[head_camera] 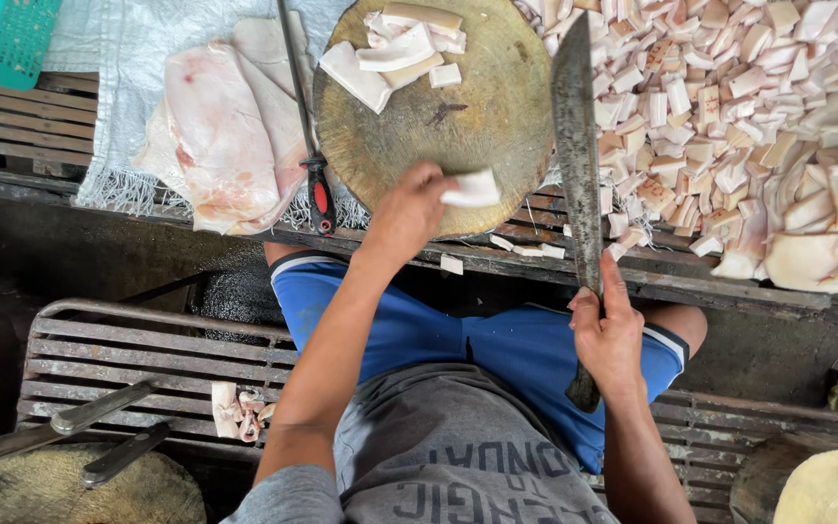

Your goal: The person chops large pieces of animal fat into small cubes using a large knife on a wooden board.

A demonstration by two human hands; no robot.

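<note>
1. The left hand pinches a pale, flat, roughly rectangular strip of fat at the near edge of the round cutting block.
2. The right hand is clenched around the handle of a long, dark cleaver, its blade pointing away beside the block.
3. Beyond the left hand, cut strips lie on the block's far side; its middle is bare.
4. Right of the blade, a heap of diced pieces crowds the tabletop.
</note>
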